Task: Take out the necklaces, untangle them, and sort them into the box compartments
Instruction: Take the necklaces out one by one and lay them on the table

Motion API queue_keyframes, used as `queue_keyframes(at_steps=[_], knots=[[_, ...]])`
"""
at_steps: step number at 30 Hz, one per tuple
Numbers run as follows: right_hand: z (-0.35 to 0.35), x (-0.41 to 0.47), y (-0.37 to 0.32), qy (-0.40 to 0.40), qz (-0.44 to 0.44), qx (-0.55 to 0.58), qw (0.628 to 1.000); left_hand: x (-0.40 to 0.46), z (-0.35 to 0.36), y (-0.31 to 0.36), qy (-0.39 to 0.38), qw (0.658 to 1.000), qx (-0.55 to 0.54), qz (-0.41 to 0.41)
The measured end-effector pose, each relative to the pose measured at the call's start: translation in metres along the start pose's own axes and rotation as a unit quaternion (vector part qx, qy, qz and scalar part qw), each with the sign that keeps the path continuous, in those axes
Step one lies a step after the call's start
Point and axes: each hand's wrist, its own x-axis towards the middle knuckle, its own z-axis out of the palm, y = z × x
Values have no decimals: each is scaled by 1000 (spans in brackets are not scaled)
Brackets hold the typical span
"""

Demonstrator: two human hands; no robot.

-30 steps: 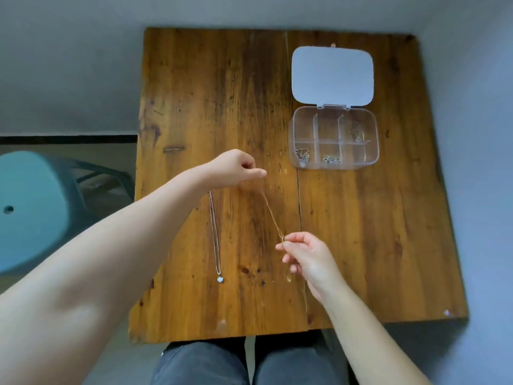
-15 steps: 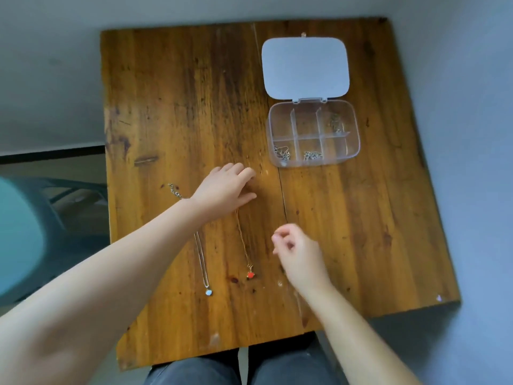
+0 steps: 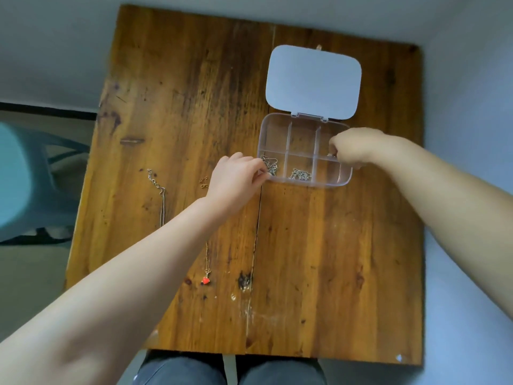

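A clear plastic box [image 3: 337, 182] with six compartments lies on the wooden table [image 3: 333, 259], its white lid [image 3: 313, 81] folded open behind it. One silver chain [image 3: 271, 165] sits in the near-left compartment and another [image 3: 300, 174] in the near-middle one. My left hand [image 3: 236, 180] grips the box's near-left corner, fingertips by the first chain. My right hand [image 3: 355, 150] reaches into the far-right compartment with its fingers pinched together, hiding what lies there. A silver necklace [image 3: 161, 195] and a gold necklace with a red pendant [image 3: 206, 279] lie stretched out on the table at left.
A teal plastic stool [image 3: 25, 184] stands left of the table. Grey walls close in behind and to the right. My knees [image 3: 227, 370] show under the near edge.
Both hands left the gold necklace, which now lies flat on the table. The left hand moved to the box's corner and the right hand reached up into the box.
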Motion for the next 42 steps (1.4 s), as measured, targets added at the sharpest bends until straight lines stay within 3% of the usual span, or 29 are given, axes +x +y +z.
queue_keyframes(at_steps=[6,14,19,24,26,28,30,32,35,38,42], knots=[[9,-4,4,28,-52,46,997,-3,1,5,7,1000,-10,-25],[11,-3,-7,109,-47,-15,993,0,0,4,1,1000,2,-16],[23,0,-7,156,-28,150,976,-2,2,5,8,999,-4,-31],[24,-13,-7,213,-36,228,949,0,-3,9,-7,999,30,-32],[15,-31,-4,232,-84,335,909,2,-7,13,-10,996,82,-42],[5,-59,-6,199,-135,480,844,4,-14,26,-3,998,51,-24],[-1,-86,-13,137,-188,607,760,8,-26,49,-40,990,-135,24],[0,-105,-21,85,-227,699,673,8,-40,69,-108,946,-302,55],[9,-123,-33,57,-225,787,572,2,-57,73,-135,926,-350,41],[29,-135,-45,81,-182,828,525,-7,-67,48,-183,926,-329,20],[70,-147,-75,78,-99,854,504,-17,-81,9,-217,923,-318,-16]])
